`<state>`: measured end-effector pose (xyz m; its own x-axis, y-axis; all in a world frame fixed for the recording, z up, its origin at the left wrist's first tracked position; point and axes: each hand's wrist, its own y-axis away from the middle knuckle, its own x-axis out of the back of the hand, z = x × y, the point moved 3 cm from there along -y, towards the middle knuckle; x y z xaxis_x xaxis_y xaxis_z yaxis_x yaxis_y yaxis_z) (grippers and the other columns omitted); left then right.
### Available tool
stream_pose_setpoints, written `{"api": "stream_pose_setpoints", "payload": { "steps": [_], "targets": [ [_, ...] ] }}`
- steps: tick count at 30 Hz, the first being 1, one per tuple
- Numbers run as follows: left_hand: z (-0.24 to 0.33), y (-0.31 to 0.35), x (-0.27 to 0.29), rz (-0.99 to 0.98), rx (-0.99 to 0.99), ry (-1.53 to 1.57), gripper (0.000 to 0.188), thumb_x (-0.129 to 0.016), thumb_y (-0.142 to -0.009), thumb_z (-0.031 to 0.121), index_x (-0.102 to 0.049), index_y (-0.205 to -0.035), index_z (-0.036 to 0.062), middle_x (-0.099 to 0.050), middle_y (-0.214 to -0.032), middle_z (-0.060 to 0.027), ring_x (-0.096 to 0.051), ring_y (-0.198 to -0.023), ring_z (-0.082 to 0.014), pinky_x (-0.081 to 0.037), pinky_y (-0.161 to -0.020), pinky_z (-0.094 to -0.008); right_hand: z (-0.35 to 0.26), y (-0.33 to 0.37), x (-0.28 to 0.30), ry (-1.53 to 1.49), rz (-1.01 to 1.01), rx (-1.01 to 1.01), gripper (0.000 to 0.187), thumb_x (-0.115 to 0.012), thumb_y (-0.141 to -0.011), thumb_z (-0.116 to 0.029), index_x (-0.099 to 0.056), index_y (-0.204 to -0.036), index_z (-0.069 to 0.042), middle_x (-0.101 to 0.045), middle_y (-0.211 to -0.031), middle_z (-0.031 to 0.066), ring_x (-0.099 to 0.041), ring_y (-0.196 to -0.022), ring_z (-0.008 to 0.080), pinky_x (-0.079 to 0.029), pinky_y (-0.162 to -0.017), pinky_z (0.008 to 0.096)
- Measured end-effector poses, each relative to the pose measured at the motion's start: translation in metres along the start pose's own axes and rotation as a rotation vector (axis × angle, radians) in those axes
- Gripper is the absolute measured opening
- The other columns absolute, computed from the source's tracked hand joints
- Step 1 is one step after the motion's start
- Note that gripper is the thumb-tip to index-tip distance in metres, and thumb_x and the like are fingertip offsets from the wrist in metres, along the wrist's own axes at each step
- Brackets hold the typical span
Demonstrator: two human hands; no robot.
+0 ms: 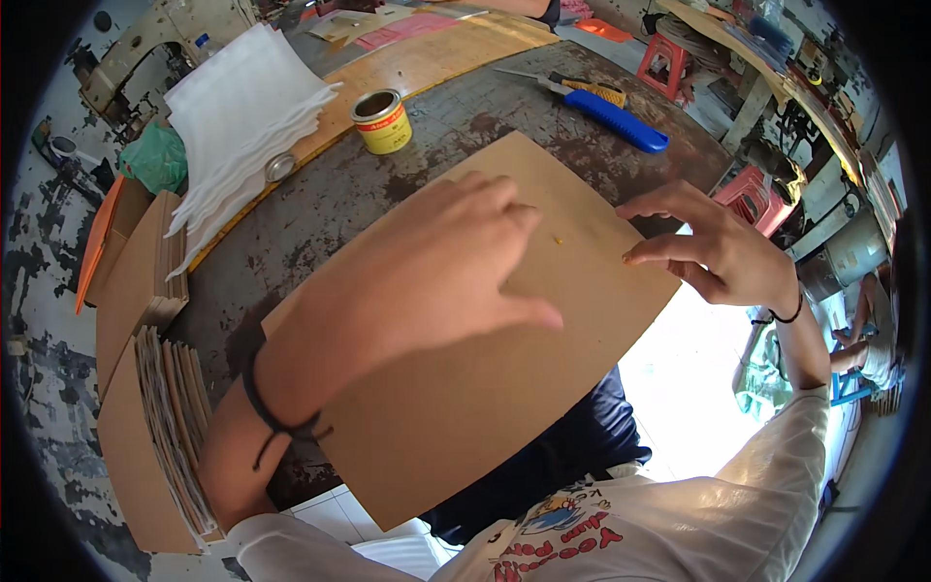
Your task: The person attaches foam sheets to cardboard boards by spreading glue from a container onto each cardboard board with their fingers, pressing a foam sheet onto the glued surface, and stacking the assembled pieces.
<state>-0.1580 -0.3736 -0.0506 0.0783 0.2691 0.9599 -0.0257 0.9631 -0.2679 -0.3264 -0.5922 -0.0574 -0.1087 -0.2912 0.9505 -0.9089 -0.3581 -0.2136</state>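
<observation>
A flat brown sheet of cardboard point(456, 417) lies tilted on the dark worktable, its near part sticking out past the edge over my lap. My left hand point(456, 242) is above its middle, thumb stretched out and fingers bent; nothing shows in it. Whether it touches the sheet I cannot tell. At the right edge of the sheet is my right hand point(718, 242), fingers apart and holding nothing, with a yellowish-brown smear on one fingertip. A small yellow-brown blob point(558, 240) sits on the sheet between the hands.
Beyond the sheet stand an opened yellow can point(382, 122) and a blue-handled cutter point(616, 120). White foam sheets point(242, 107) are piled at the far left, with a round metal lid point(280, 167) beside them. Stacked brown boards point(160, 436) stand at the left. A red stool point(665, 64) is at the far right.
</observation>
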Motion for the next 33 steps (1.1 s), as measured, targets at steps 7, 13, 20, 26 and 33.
{"api": "stream_pose_setpoints", "payload": {
  "steps": [7, 13, 20, 26, 33],
  "targets": [
    [0.011, -0.002, -0.004, -0.227, 0.006, -0.113, 0.096, -0.080, -0.070, 0.063, -0.057, -0.129, -0.0097, -0.056, -0.128, -0.0170, -0.046, -0.126, -0.0298, -0.034, -0.105, -0.0404, -0.024, 0.017, -0.017, 0.412, 0.032, 0.112, 0.050, -0.070, -0.068, -0.002, -0.074, -0.116, -0.012, -0.060, -0.136, 0.0080, -0.061, -0.118, 0.0279, -0.053, -0.094, 0.0445],
    [0.007, -0.006, -0.005, -0.277, 0.028, -0.125, 0.104, -0.080, -0.067, 0.067, -0.056, -0.131, -0.0112, -0.055, -0.131, -0.0175, -0.045, -0.128, -0.0287, -0.032, -0.107, -0.0407, -0.040, 0.023, -0.016, 0.664, 0.050, 0.113, 0.038, -0.070, -0.081, -0.017, -0.075, -0.118, -0.011, -0.059, -0.140, -0.0006, -0.057, -0.123, 0.0206, -0.049, -0.102, 0.0436],
    [0.008, -0.006, -0.008, -0.274, 0.040, -0.128, 0.105, -0.077, -0.068, 0.070, -0.056, -0.132, -0.0116, -0.055, -0.133, -0.0175, -0.045, -0.130, -0.0285, -0.031, -0.110, -0.0418, -0.044, 0.024, -0.008, 0.680, 0.024, 0.182, 0.026, -0.073, -0.075, -0.018, -0.079, -0.099, -0.010, -0.056, -0.146, 0.0001, -0.047, -0.137, 0.0196, -0.045, -0.106, 0.0417],
    [0.007, -0.005, -0.006, -0.301, 0.036, -0.125, 0.105, -0.075, -0.071, 0.071, -0.056, -0.132, -0.0116, -0.055, -0.133, -0.0168, -0.045, -0.132, -0.0277, -0.030, -0.112, -0.0425, -0.036, 0.020, 0.007, 0.499, -0.037, 0.058, 0.022, -0.072, -0.072, -0.003, -0.078, -0.091, -0.012, -0.053, -0.149, 0.0045, -0.047, -0.139, 0.0282, -0.045, -0.108, 0.0490],
    [0.008, -0.004, -0.008, -0.271, 0.029, -0.120, 0.103, -0.073, -0.073, 0.072, -0.057, -0.130, -0.0124, -0.055, -0.132, -0.0178, -0.045, -0.132, -0.0289, -0.029, -0.112, -0.0438, -0.017, 0.000, 0.001, 0.472, -0.014, -0.017, 0.015, -0.074, -0.068, -0.002, -0.073, -0.080, -0.011, -0.051, -0.150, 0.0054, -0.041, -0.143, 0.0302, -0.037, -0.116, 0.0527]
  ]
}}
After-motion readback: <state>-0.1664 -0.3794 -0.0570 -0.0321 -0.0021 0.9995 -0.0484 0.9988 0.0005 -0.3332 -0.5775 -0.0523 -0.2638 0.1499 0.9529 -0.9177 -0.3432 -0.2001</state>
